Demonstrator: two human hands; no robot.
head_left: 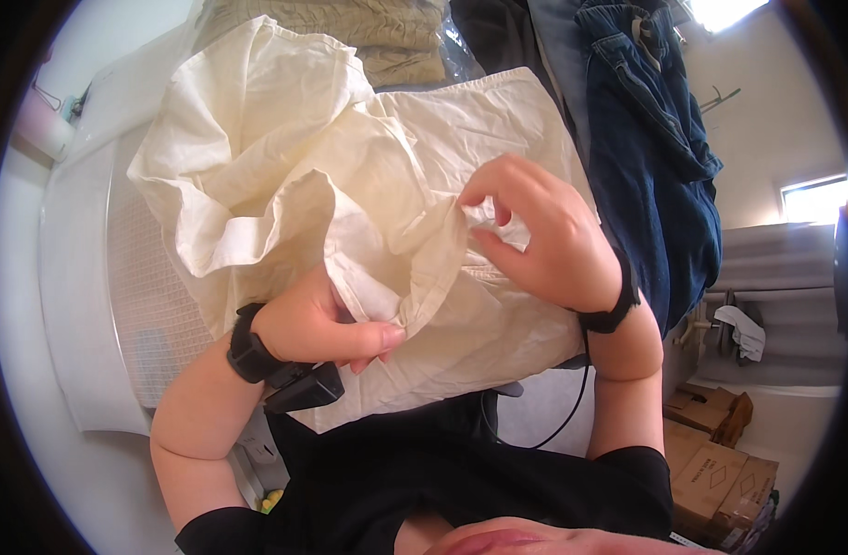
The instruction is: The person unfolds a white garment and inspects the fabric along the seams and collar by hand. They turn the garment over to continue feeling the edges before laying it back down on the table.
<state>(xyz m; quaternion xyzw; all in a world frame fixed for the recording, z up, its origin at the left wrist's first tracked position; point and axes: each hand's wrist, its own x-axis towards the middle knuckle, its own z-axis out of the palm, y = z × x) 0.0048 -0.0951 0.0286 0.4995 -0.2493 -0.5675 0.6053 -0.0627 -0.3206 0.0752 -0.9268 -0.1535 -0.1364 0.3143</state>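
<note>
A large cream cloth [258,120] with stitched, hemmed edges lies crumpled in front of me, its kind unclear from the folds. My left hand [318,328] grips the hem at the near side, thumb on top and most fingers hidden underneath. Farther along that same hem, to the right, my right hand [549,231] has its fingertips at the raised edge. The index finger touches the cloth there, while a gap shows between thumb and index finger. Between both hands the hem bends in a curved band. Black straps circle my wrists, the left one bearing a small black device.
Dark blue jeans [641,139] hang or lie at the right of the cloth. Folded khaki fabric [387,42] sits behind it, partly under clear plastic. A white panel with a textured beige surface [156,277] stands left. Cardboard boxes [720,481] are stacked at lower right. A black cable [572,407] hangs near my right forearm.
</note>
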